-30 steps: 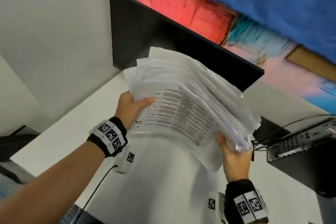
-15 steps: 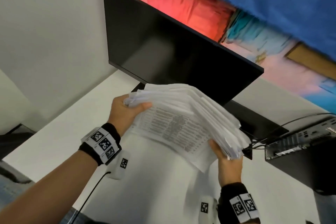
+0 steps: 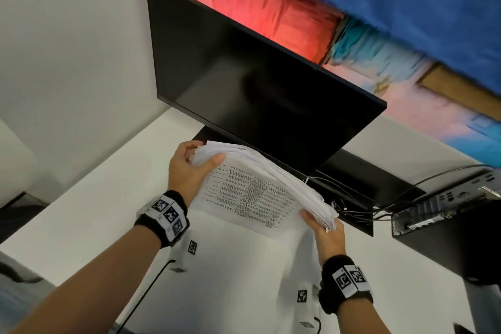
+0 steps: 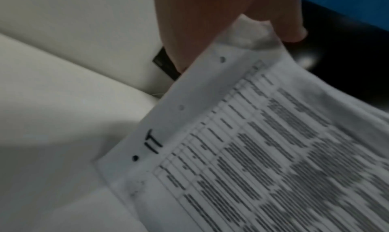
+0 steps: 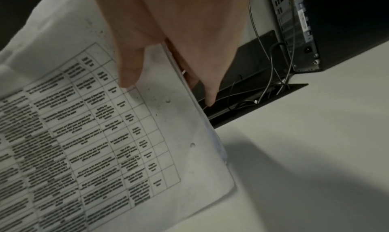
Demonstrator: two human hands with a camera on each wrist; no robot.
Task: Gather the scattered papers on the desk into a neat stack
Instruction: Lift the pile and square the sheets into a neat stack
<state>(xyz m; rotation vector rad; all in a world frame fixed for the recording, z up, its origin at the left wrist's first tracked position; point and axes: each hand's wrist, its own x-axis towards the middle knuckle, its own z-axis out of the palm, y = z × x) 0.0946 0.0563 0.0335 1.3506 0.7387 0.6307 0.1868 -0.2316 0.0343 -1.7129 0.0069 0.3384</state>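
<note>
A thick stack of white papers (image 3: 254, 192), its top sheet a printed table, tilts over the white desk (image 3: 81, 211) in front of the monitor. My left hand (image 3: 189, 168) grips its left end, thumb on top and fingers behind. My right hand (image 3: 322, 228) holds the right end, thumb on the top sheet. In the left wrist view the stack (image 4: 252, 152) shows a punched margin under my left hand (image 4: 210, 27). In the right wrist view my right hand (image 5: 168, 44) pinches the stack (image 5: 105, 135) at its edge. The sheet edges are roughly even.
A black monitor (image 3: 257, 76) stands just behind the papers on its base (image 3: 366, 179). Cables (image 3: 352, 209) lie at a slot right of the stack. A black computer case (image 3: 447, 214) sits at the far right. A white wall is to the left.
Both hands have lowered the stack from upright, in front of the monitor, down toward the desk and tilted it flatter. The fanned sheets have drawn closer together.
</note>
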